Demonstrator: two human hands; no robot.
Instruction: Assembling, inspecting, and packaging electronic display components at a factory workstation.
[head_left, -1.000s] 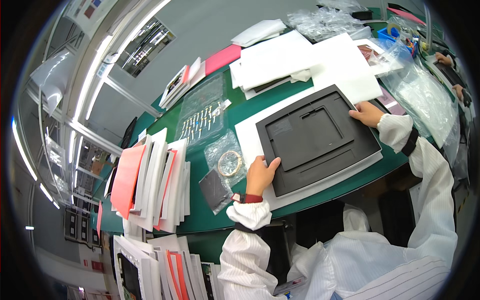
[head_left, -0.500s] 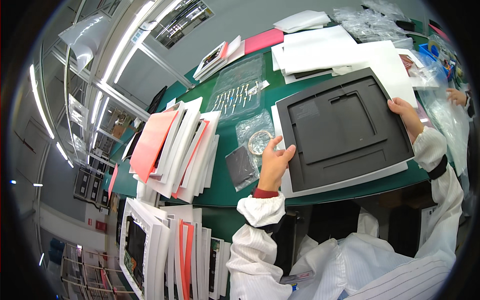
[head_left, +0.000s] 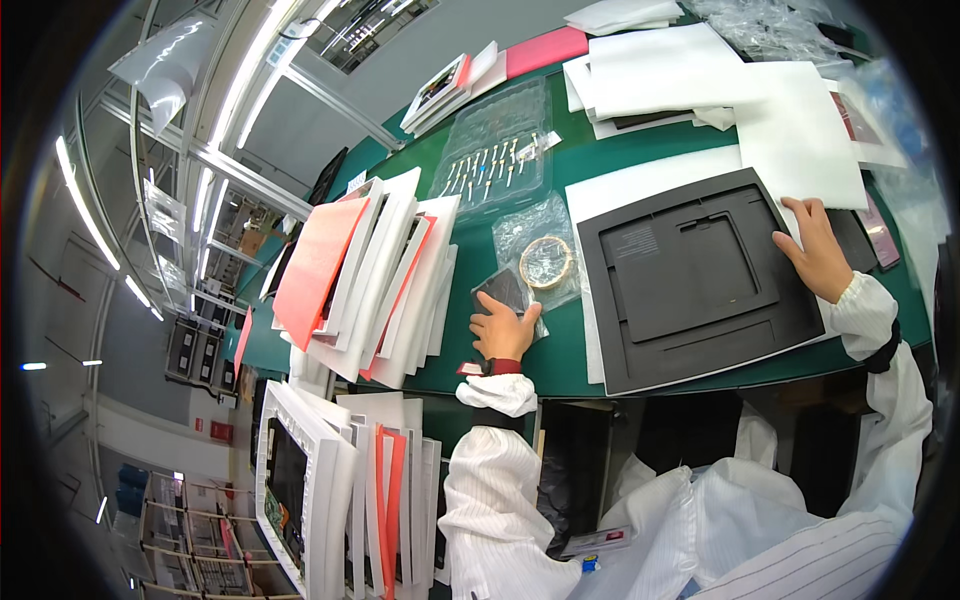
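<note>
My left hand [head_left: 503, 330] resting, fingers spread, on small dark pouch [head_left: 500, 290]; right hand [head_left: 820, 255] pressing flat on black tray [head_left: 690, 275]; green worktop [head_left: 520, 200] lying cluttered under factory strip lights [head_left: 85, 215].

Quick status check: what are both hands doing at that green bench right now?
Left hand on small dark bag, grip unclear. Right hand flat on black panel's right edge. Tape roll in clear bag lies between bag and panel.
</note>
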